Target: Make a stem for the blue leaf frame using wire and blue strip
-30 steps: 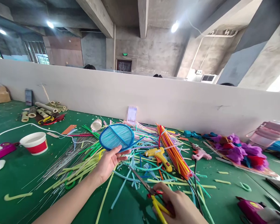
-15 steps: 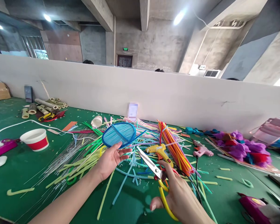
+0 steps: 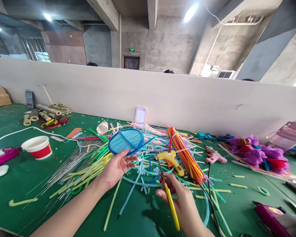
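The blue oval is held above the strips [image 3: 87, 176], its lower edge pinched in your left hand [image 3: 117, 168], other fingers loosely curled; your right hand [image 3: 181, 199] is wrapped round the scissors [image 3: 171, 206], near the glue gun [image 3: 171, 160].

Glue gun [image 3: 171, 159], bamboo tubes [image 3: 49, 110] and concrete beams [image 3: 152, 14] mark a craft workshop
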Tool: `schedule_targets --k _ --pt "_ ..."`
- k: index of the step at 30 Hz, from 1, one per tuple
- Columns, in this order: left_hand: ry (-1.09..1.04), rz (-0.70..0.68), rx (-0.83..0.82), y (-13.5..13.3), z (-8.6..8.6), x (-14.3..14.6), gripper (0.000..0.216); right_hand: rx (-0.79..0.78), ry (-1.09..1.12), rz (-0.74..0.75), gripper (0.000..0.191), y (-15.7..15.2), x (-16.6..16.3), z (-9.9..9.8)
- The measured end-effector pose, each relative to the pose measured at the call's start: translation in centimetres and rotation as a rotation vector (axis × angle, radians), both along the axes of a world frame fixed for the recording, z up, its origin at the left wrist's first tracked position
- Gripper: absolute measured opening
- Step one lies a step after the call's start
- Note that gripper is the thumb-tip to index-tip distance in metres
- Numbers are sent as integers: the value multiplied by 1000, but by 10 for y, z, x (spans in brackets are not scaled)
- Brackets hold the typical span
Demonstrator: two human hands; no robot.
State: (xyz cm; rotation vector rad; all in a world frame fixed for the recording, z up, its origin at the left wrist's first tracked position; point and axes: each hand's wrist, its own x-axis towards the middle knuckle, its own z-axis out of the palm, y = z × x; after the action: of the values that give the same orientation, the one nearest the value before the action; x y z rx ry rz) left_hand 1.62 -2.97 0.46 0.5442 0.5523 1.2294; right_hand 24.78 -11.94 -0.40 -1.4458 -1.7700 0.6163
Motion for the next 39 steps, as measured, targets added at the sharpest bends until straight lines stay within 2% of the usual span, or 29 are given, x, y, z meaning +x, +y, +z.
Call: schedule_targets --k 2,5,7,9,11,13,16,21,23,27,29,34,39 --pt "-6 -7 -4 -1 1 0 4 80 -33 -57 59 3 5 -7" --pt "-5 -24 -3 -2 1 0 5 220 -166 -35 82 3 11 -13" --pt "-4 -36 -4 -2 0 0 7 257 -237 -46 94 1 11 -13" --pt "-5 -40 -11 -2 0 0 7 256 -254 -81 81 -5 6 -10" --pt "-1 -37 -15 -2 0 1 7 256 -240 -98 49 -11 0 -7" --pt "7 -32 -11 -2 0 1 5 285 -254 -53 31 -16 -4 -5" --pt "12 -22 -2 0 0 0 4 312 -274 48 31 -17 -3 -4" --pt "16 -16 19 2 -1 -1 5 276 -133 39 30 -13 3 -7" --pt "17 -18 25 1 -1 -1 6 266 -138 79 49 -13 4 -9" --pt "21 -31 32 0 -2 -1 9 317 -267 128 118 -15 4 -14" --pt "23 -36 36 -2 -2 -1 11 355 -334 83 128 -13 4 -16" --pt "-17 -127 29 -9 2 0 22 413 -336 -180 84 -5 3 -14" --pt "-19 -238 18 -20 1 10 29 543 -445 -211 83 -1 0 -10"
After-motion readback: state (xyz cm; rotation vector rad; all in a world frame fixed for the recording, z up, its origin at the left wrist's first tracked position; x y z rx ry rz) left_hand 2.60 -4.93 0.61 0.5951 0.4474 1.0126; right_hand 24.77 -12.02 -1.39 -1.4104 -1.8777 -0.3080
